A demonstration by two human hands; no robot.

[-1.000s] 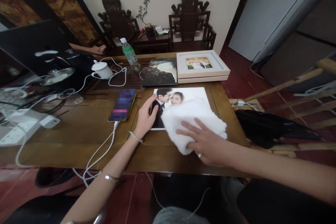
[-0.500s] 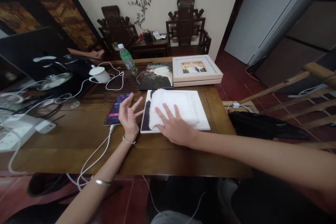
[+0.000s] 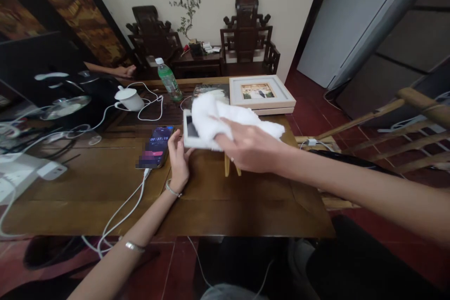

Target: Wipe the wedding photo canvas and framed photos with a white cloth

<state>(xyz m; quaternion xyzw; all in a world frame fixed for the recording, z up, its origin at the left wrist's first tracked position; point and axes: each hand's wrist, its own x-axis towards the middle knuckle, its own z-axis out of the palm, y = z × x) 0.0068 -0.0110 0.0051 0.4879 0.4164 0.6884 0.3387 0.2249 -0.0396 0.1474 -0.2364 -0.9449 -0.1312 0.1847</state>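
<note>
The white-bordered photo panel (image 3: pixel 189 130) stands tilted up off the brown wooden table (image 3: pixel 218 201), w/ a small light-wood easel stand (image 3: pixel 232 168) showing under it. A fluffy white cloth (image 3: pixel 225 117) drapes over most of the panel's face; only the panel's left edge shows.

The right hand (image 3: pixel 251 147) lies palm-down on the cloth, fingers spread & pressed flat against it, thumb side toward the panel's lower edge; a ring shows on one finger. Arm comes in long from the lower right, nearly straight.

The left hand (image 3: pixel 178 159) sits at the panel's lower left corner, fingers (image 3: pixel 175 139) upright & loosely together, tips touching the panel's edge; can't tell if they really grip it. Wrist w/ a thin bracelet rests on the table, forearm running back to the lower left.

Just left of the panel lies a dark smartphone (image 3: pixel 156 152) w/ a lit screen, a white charging cable (image 3: pixel 123 208) trailing off it. Behind the panel: a framed photo in a pale wood frame (image 3: pixel 260 93), lying flat, & a green plastic bottle (image 3: pixel 168 80) further left. A white ceramic cup (image 3: pixel 129 99) stands left of the bottle.
</note>
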